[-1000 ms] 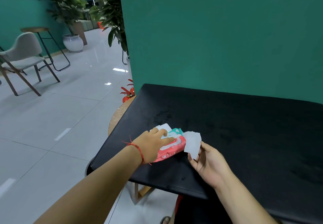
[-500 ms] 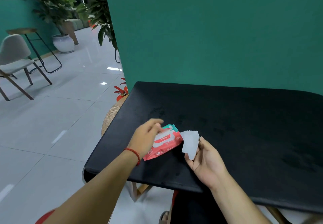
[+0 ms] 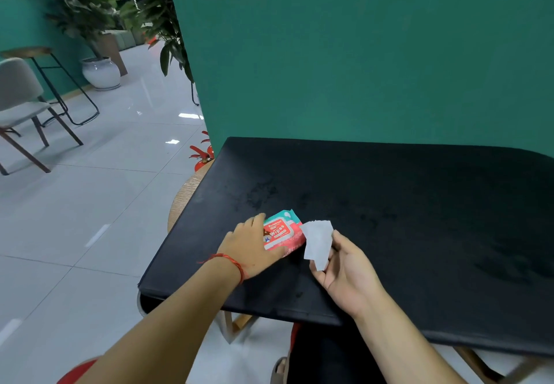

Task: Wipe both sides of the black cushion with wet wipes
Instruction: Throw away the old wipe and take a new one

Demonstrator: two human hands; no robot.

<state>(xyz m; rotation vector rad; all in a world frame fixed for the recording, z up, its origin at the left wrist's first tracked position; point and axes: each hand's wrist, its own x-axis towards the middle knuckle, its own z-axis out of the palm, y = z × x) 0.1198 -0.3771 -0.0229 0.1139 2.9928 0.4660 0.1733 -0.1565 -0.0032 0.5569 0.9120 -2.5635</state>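
One of hands [image 3: 251, 248] back on pack [image 3: 283, 230]

A grey chair [image 3: 18, 96] and stool [image 3: 27, 52] stand on the tiled floor [image 3: 90, 203] near a white plant pot [image 3: 100, 73]

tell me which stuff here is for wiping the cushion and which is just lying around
For the job: black cushion; wet wipe, pinched by the right hand; wipes pack on the cushion, gripped by the left hand.
Just around: grey chair, stool, potted plant, red object on the floor.
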